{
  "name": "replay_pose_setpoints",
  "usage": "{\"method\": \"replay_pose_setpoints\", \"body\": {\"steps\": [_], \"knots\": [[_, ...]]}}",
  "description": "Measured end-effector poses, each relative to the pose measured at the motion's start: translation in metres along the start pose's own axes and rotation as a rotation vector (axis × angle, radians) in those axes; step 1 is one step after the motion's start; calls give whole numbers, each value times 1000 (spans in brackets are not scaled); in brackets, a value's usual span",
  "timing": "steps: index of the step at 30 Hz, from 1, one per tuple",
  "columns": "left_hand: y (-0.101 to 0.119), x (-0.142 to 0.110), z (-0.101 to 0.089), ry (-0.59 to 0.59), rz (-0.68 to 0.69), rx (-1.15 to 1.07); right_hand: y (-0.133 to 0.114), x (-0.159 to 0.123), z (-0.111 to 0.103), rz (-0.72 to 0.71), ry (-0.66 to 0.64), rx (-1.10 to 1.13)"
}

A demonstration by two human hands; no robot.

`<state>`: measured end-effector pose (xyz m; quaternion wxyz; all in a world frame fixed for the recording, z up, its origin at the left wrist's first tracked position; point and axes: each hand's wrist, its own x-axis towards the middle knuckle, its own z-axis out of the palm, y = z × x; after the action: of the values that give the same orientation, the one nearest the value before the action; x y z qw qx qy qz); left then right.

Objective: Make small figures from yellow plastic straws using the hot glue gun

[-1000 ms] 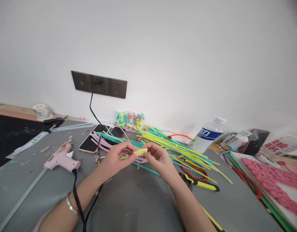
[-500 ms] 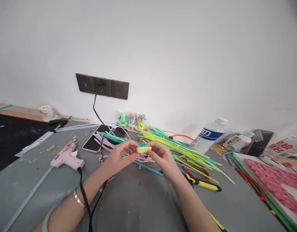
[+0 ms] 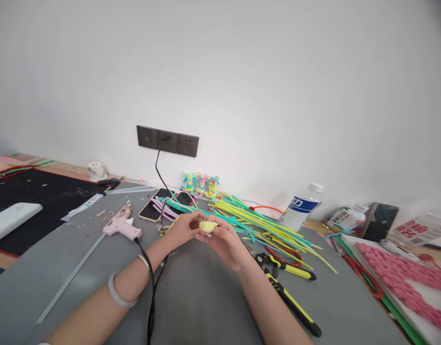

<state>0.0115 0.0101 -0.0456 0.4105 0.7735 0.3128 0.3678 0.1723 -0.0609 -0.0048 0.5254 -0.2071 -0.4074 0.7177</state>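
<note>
A small pale-yellow fuzzy piece [image 3: 208, 226], perhaps made of pipe cleaner, is pinched above the grey table between my two hands. My left hand [image 3: 184, 228] has its fingers closed at the piece's left end. My right hand [image 3: 225, 241] grips it from the right, thumb and fingers curled around its lower side. Just beyond lie loose pipe cleaners [image 3: 256, 218] in yellow, teal and lilac. Yellow-and-black pliers [image 3: 292, 297] rest with handles spread beside my right forearm. A pink glue gun [image 3: 121, 227] lies left of my left forearm, its black cord running under it.
Three small fuzzy figures [image 3: 201, 186] stand against the wall. Phones [image 3: 153, 206] lie behind my left hand. A plastic bottle [image 3: 302, 206] leans at the right, near a pink braided piece [image 3: 396, 275] on a white board. A black mat [image 3: 44, 189] covers the left side.
My right hand has turned and come closer to the left, shifting its hold on the yellow piece. The view has swung, showing more of the left side and the whole pliers.
</note>
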Motion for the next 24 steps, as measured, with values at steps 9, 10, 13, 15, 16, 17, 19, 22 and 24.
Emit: {"method": "replay_pose_setpoints", "body": {"steps": [9,10,13,15,16,17,19,22,24], "knots": [[3,13,2,60,35,84,18,-18,24,167,-262,51],[4,15,4,61,33,98,26,-18,30,208,-283,37],[10,21,10,51,24,150,52,-17,47,295,-337,51],[12,23,12,37,18,192,64,-16,55,330,-381,83],[12,23,12,28,14,214,68,-15,56,342,-401,91],[12,23,11,16,10,236,70,-14,57,354,-421,94],[12,20,8,-12,4,278,69,-14,53,370,-448,96],[11,15,4,-83,-3,341,55,-12,42,291,-418,112],[11,11,4,-137,-10,378,43,-10,35,182,-362,122]]}}
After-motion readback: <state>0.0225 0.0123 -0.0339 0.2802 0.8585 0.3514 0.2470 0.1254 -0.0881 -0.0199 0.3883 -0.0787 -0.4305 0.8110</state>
